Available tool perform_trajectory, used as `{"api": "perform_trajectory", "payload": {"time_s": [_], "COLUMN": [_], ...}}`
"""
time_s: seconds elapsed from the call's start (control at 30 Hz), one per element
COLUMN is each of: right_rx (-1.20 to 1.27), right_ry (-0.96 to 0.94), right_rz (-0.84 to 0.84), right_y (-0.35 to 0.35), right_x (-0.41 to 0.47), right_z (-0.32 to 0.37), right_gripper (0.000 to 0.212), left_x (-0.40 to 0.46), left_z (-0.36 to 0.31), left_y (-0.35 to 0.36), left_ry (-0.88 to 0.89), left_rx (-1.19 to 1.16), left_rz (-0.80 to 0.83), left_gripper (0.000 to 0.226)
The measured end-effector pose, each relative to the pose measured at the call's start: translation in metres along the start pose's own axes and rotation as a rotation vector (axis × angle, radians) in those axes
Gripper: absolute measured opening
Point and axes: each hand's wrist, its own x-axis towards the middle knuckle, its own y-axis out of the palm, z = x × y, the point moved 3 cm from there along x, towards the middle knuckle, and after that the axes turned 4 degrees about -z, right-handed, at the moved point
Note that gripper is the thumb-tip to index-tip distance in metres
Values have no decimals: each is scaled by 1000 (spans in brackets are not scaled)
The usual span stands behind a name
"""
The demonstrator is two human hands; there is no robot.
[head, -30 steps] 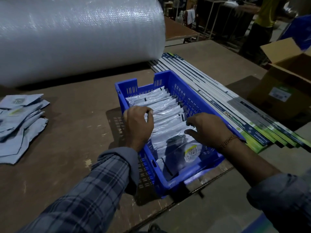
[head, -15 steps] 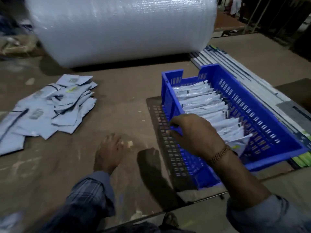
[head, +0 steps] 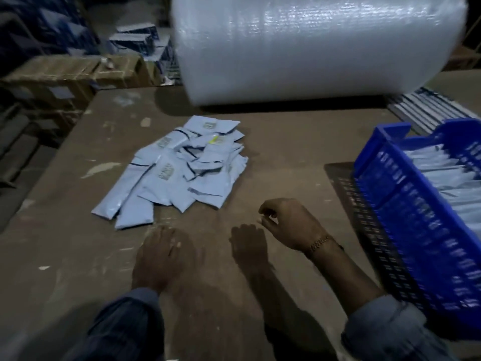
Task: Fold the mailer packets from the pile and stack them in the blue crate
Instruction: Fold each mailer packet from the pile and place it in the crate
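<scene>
— Where are the mailer packets (head: 179, 168) right now?

— Heaped in a loose pile on the worktop (head: 281, 157), in front of the big bubble-wrap roll (head: 312, 45) and well to the left of the blue crate (head: 406, 212).

— How do you reckon they'll handle?

— Thin plastic, so light, floppy and probably slick. They overlap every which way, so I'd pinch one by a free corner or edge at the near side of the pile and peel it off rather than grab from the middle.

— And the hands?

— The left hand (head: 158, 256) lies flat on the worktop just short of the pile, fingers straight, its grip on nothing. The right hand (head: 289, 222) hovers between pile and crate, fingers loosely curled and empty.

— What's in the crate?

— A row of folded packets (head: 447, 178) standing on edge, one behind another. How full it is I can't tell; the far side runs out of view.
</scene>
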Motion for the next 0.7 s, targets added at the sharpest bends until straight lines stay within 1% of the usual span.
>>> {"api": "perform_trajectory", "payload": {"time_s": [0.1, 0.2, 0.23, 0.3, 0.37, 0.47, 0.5, 0.6, 0.63, 0.7], "right_rx": [27, 39, 3, -154, -323, -598, -651, -700, -682, -659], "right_ry": [17, 30, 25, -16, -120, -171, -174, -178, -178, -163], "right_rz": [8, -40, -51, -72, -119, -90, -60, 58, 20, -134], "right_y": [41, 69, 76, 91, 104, 110, 112, 118, 117, 109], "right_x": [40, 82, 97, 126, 152, 181, 190, 208, 210, 204], "right_z": [23, 35, 36, 33, 32, 42, 44, 44, 45, 50], "right_gripper": [30, 33, 35, 41, 42, 32, 29, 39, 40, 31], "left_x": [0, -9, -13, -16, -16, -16, -16, -16, -17, -17], "left_z": [26, 27, 25, 23, 21, 18, 19, 19, 18, 17], "left_y": [2, -8, -12, -23, -28, -32, -32, -33, -34, -36], "left_ry": [173, 244, 244, 184, 121, 105, 104, 94, 95, 95], "left_rx": [-22, -83, -114, -150, -141, -130, -129, -124, -122, -133], "left_rz": [-26, -25, -22, 1, 8, 31, 39, 58, 58, 53], "left_gripper": [63, 58, 57, 56, 57, 58, 58, 58, 57, 57]}}
